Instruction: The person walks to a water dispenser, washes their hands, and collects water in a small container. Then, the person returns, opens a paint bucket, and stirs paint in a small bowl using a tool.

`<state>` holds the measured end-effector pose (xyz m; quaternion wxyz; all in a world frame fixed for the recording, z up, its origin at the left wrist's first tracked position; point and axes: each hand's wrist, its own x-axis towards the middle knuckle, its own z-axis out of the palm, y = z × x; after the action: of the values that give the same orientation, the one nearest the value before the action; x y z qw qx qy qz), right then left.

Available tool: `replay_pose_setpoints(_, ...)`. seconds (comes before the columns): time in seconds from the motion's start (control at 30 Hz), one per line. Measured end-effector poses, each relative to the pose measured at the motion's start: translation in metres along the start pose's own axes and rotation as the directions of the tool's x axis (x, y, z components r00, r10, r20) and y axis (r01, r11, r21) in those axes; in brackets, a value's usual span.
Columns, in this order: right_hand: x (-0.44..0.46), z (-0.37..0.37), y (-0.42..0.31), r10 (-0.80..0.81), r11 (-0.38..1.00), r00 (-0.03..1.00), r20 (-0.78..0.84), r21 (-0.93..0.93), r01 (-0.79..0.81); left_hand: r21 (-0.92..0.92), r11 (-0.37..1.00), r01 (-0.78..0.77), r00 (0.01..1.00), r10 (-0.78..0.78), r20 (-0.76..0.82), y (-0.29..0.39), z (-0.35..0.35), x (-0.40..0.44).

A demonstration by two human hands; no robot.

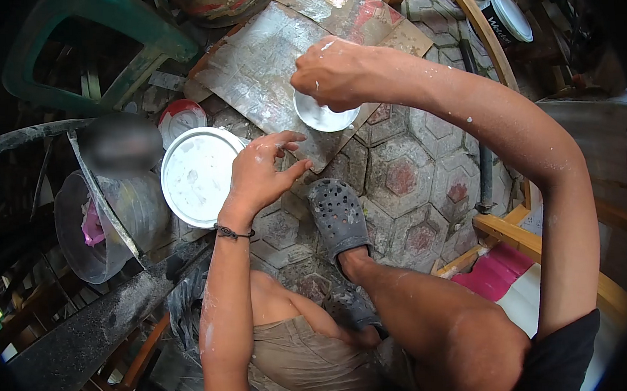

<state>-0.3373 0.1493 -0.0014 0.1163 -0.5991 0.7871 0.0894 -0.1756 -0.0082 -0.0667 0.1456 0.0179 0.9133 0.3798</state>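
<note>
My right hand point(335, 74) is closed in a fist-like grip over a small white bowl point(328, 120) of white stuff, which looks like paint. Whatever the fingers hold is hidden behind the hand. The bowl stands on the near edge of a paint-smeared cardboard sheet point(260, 57). Left of the bowl, my left hand point(264, 171) is held with fingers apart and nothing in them. Beside it is a round white lid or lidded tub point(202, 178) with grey smudges; the left hand overlaps its right edge in view, and I cannot tell if they touch.
A red-rimmed can lid point(182, 122) lies behind the white lid. To the left stand a clear plastic container point(83, 233) and a green plastic stool point(96, 47). Wooden frame pieces point(488, 38) and a white-lidded bucket point(510, 18) are on the right. My foot wears a grey clog point(338, 212) on patterned paving.
</note>
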Motion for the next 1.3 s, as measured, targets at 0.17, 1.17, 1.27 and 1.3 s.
replay_pose_setpoints(0.17, 0.005, -0.001, 0.005, 0.061, 0.997, 0.988, -0.144, -0.027, -0.065, -0.001, 0.999, 0.032, 0.999, -0.032, -0.006, 0.003, -0.001, 0.001)
replay_pose_setpoints(1.17, 0.003, 0.005, 0.008, 0.024, 1.000, 0.995, -0.101, 0.020, -0.022, 0.146, 0.989, 0.022, 0.999, -0.015, -0.048, -0.002, 0.006, 0.012)
replay_pose_setpoints(1.27, 0.005, 0.009, 0.010, 0.036, 0.999, 0.980, -0.196, -0.022, -0.041, 0.144, 0.989, 0.027, 0.999, -0.021, -0.044, -0.002, 0.008, 0.012)
replay_pose_setpoints(1.3, 0.008, 0.010, 0.011, 0.028, 0.998, 0.967, -0.254, -0.042, -0.040, 0.145, 0.989, 0.031, 0.999, -0.024, -0.046, -0.003, 0.008, 0.012)
